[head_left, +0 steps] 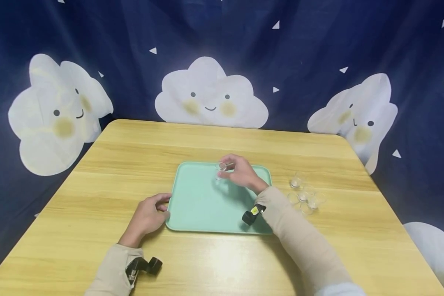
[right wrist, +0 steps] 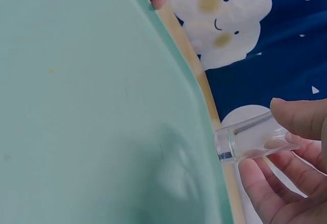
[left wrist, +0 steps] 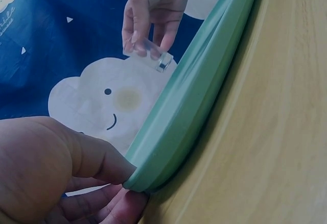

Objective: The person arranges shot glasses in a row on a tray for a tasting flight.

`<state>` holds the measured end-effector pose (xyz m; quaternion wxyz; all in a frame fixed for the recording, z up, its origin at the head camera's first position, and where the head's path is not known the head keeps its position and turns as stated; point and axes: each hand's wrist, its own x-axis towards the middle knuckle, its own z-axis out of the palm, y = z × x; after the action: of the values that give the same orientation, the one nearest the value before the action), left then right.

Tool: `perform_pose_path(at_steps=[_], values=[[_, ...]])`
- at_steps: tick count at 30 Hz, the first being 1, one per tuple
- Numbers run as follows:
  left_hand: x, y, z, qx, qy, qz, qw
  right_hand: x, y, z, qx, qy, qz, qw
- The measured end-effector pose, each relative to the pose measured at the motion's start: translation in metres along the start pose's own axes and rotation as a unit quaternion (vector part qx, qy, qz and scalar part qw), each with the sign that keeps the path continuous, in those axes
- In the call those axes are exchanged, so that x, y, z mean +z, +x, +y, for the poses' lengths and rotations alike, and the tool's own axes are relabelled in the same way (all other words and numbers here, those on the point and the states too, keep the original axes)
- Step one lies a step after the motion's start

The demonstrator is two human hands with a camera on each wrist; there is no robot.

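Observation:
A small clear shot glass (right wrist: 255,136) is held between the thumb and fingers of my right hand (head_left: 240,171), upright over the far part of the tray in the head view. Its thick base hangs close over the mint green tray (head_left: 200,201). My left hand (head_left: 148,214) is at the tray's near left corner. In the left wrist view, its thumb (left wrist: 104,160) lies against the tray's rim while the other fingers reach under the edge, pinching it.
To the right of the tray, several more clear glasses (head_left: 304,195) stand grouped on the wooden table (head_left: 222,263). A dark blue curtain (head_left: 133,24) with smiling clouds hangs behind the table. The right forearm (head_left: 299,234) crosses the tray's right edge.

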<state>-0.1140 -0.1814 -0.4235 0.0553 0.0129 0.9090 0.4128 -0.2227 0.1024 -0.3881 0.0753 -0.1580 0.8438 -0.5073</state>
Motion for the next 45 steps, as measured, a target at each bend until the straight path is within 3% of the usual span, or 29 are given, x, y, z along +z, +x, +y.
perform_pose_path(at_steps=[12, 19, 45], values=[[0.002, -0.002, -0.003, -0.004, -0.002, 0.001, 1.0000, 0.019, 0.012, -0.003, -0.004, 0.007, -0.014, 1.000], [0.004, -0.010, -0.006, -0.009, 0.007, -0.007, 0.9999, 0.033, 0.011, 0.000, 0.017, 0.010, -0.041, 0.999], [-0.001, -0.001, 0.000, 0.002, 0.007, 0.000, 1.0000, 0.064, 0.040, -0.015, 0.010, -0.001, -0.036, 0.999]])
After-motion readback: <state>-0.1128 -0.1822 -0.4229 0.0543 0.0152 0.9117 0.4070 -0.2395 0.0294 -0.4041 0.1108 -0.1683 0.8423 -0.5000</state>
